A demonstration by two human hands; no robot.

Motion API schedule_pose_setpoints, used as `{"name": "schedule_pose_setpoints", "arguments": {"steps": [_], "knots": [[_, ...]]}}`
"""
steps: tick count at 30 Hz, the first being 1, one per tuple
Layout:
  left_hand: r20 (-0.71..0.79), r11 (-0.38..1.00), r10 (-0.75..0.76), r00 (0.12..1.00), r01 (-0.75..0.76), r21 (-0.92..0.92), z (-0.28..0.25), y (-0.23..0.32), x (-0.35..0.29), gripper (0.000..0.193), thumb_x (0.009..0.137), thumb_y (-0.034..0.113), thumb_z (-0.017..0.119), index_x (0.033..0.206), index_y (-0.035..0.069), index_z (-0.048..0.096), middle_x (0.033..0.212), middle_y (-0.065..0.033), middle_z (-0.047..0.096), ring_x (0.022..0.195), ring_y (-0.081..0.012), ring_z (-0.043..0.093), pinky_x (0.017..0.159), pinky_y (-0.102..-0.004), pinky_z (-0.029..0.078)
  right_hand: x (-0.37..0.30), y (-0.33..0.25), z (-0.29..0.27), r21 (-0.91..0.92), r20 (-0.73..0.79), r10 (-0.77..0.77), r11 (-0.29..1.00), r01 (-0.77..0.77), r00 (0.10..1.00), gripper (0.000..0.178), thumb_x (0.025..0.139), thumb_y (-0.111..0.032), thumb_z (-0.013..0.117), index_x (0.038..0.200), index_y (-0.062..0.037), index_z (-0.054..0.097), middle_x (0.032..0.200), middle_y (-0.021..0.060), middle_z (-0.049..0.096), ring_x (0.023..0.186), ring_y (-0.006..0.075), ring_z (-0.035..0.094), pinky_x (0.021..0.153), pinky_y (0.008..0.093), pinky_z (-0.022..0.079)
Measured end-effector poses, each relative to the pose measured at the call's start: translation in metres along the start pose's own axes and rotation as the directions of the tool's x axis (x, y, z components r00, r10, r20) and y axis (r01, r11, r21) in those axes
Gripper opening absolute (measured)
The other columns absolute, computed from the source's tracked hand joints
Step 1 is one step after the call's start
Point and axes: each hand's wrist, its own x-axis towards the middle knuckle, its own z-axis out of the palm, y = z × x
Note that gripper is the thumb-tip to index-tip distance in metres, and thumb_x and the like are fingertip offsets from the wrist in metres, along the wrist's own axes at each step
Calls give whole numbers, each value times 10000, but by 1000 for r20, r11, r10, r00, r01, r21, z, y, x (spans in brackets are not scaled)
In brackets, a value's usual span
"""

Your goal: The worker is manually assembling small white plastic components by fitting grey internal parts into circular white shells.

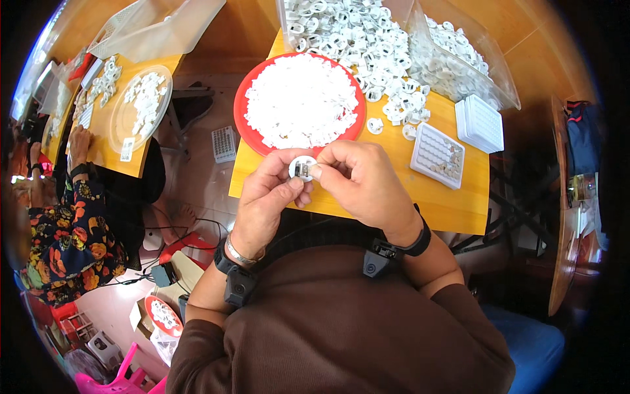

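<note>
Just off the near edge of the table, my left hand [270, 190] pinches a small round white plastic part [302, 161] between thumb and fingers. Dark and metallic bits show in the part's middle opening. The thumb and forefinger of my right hand [361, 180] press against its right side; whether they hold a separate small piece is hidden. Beyond my hands sits a red round tray [243, 125] heaped with small white pieces [302, 98]. To the right lies a white compartment tray [430, 141] with small pieces in some of its pockets.
Loose white ring-shaped parts [400, 98] spill over the far side of the yellow table [394, 207]. A clear bin [502, 82] of them stands at the back right, near stacked white trays [482, 125]. At left, a person in a flowered garment [79, 236] sits at another table [141, 151].
</note>
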Motion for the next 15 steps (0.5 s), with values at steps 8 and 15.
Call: {"name": "schedule_pose_setpoints", "arguments": {"steps": [8, 15], "knots": [[-4, 996, -32, 999, 32, -77, -4, 0, -2, 371, 918, 112, 555, 1251, -47, 510, 881, -83, 621, 733, -131, 586, 663, -237, 476, -2, 1, -1, 79, 39, 26, 996, -29, 999, 145, 867, -68, 613, 757, 28, 608, 583, 113, 586, 468, 118, 480, 458, 298, 370], [61, 983, -54, 997, 64, -175, -7, 0, -2, 340, 927, 75, 514, 1253, -22, 512, 871, -70, 631, 724, -116, 594, 657, -235, 487, -5, -5, -1, 66, 67, -12, 998, 8, 998, 163, 876, -77, 601, 750, 26, 604, 617, 125, 620, 526, 159, 580, 506, 298, 430]]}}
